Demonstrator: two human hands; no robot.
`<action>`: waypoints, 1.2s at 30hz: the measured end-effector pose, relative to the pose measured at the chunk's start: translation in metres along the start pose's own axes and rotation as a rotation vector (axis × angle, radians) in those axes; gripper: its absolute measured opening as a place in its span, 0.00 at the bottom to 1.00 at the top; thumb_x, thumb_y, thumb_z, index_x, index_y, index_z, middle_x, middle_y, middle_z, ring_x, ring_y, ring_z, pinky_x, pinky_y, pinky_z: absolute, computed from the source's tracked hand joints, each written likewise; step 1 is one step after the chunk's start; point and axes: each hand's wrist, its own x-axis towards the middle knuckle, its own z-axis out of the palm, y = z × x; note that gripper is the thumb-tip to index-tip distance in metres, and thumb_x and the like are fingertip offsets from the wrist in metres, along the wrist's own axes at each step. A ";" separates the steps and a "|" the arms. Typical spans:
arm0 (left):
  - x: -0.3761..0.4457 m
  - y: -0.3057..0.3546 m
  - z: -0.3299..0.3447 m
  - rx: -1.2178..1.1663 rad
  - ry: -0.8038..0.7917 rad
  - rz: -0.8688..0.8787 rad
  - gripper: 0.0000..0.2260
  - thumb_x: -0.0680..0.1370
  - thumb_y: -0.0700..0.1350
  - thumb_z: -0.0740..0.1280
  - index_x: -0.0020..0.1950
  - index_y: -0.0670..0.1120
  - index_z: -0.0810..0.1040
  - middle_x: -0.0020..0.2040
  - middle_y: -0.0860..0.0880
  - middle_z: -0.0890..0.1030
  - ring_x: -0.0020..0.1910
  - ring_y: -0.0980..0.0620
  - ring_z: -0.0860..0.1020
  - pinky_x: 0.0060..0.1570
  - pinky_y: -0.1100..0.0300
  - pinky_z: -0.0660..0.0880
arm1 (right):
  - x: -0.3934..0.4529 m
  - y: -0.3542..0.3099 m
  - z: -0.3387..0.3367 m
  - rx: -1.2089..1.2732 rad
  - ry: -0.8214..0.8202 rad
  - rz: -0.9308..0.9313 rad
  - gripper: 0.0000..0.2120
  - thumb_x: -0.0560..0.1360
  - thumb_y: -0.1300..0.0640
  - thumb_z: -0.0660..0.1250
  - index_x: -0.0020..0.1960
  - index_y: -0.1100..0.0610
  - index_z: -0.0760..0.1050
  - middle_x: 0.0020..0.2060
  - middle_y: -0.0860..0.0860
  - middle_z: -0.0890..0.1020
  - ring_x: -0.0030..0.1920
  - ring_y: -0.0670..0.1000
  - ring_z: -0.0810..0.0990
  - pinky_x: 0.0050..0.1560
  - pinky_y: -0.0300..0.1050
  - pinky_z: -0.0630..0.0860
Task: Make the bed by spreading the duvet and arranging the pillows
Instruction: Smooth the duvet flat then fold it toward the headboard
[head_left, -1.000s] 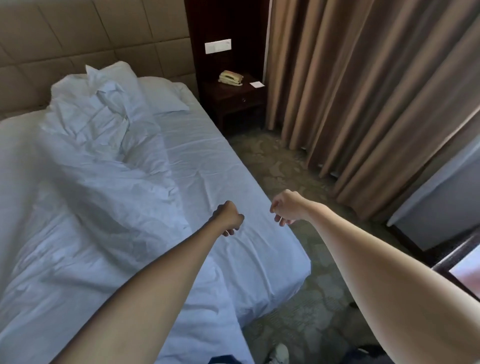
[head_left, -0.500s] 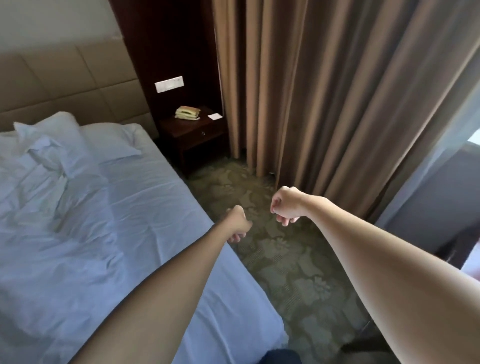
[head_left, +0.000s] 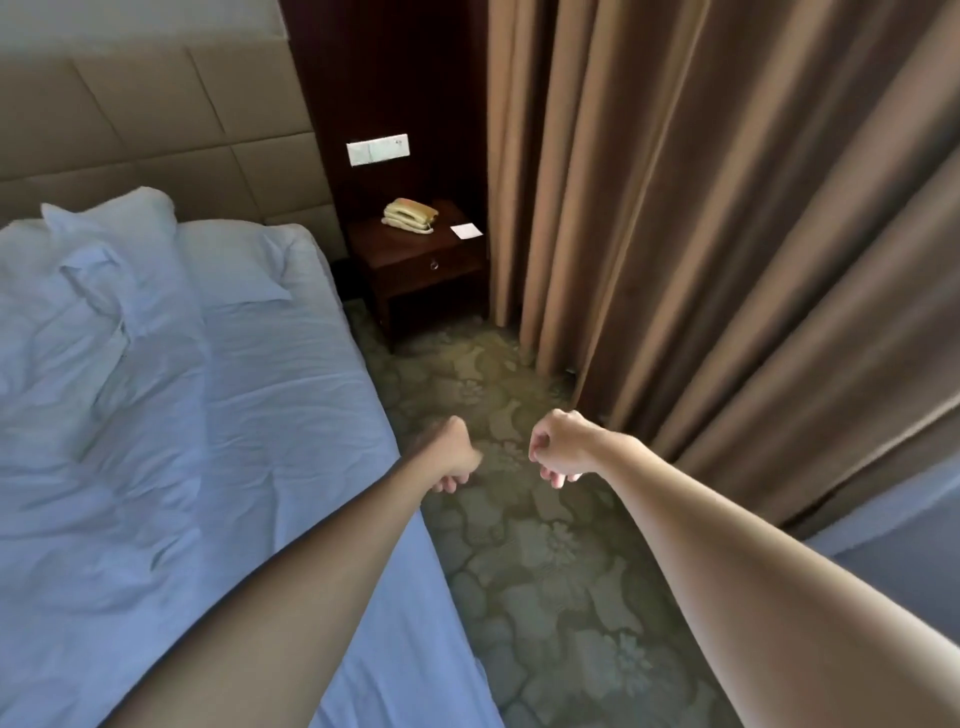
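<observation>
Both fists curled, empty: my left hand (head_left: 451, 457) nearer; the rumpled white duvet (head_left: 88, 374) lies at ten o'clock, long axis toward the tan padded headboard (head_left: 156, 140).

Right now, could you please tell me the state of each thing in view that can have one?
duvet: crumpled in a heap, not spread.
pillow: lying flat at the headboard.
left hand: fingers curled, holding nothing.
right hand: fingers curled, holding nothing.
telephone: handset resting on its cradle.
nightstand drawer: closed.
curtains: drawn shut.
</observation>
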 end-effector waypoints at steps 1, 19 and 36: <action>0.006 0.003 0.000 -0.004 -0.012 -0.022 0.09 0.77 0.44 0.59 0.47 0.40 0.77 0.38 0.45 0.84 0.31 0.47 0.79 0.32 0.59 0.75 | 0.010 0.003 -0.005 -0.012 -0.003 -0.017 0.16 0.74 0.63 0.53 0.47 0.60 0.80 0.37 0.53 0.87 0.41 0.54 0.87 0.46 0.49 0.84; 0.089 -0.033 -0.118 -0.210 0.215 -0.337 0.06 0.75 0.44 0.60 0.46 0.42 0.73 0.42 0.44 0.83 0.33 0.47 0.82 0.39 0.56 0.80 | 0.174 -0.133 -0.099 -0.246 -0.109 -0.438 0.10 0.79 0.66 0.60 0.51 0.55 0.77 0.49 0.55 0.84 0.45 0.52 0.86 0.47 0.46 0.83; 0.272 -0.153 -0.370 -0.381 0.379 -0.502 0.12 0.78 0.43 0.60 0.53 0.36 0.78 0.41 0.45 0.83 0.33 0.48 0.82 0.36 0.56 0.81 | 0.434 -0.391 -0.187 -0.313 -0.180 -0.635 0.08 0.82 0.58 0.60 0.52 0.57 0.77 0.43 0.54 0.84 0.35 0.47 0.84 0.34 0.38 0.79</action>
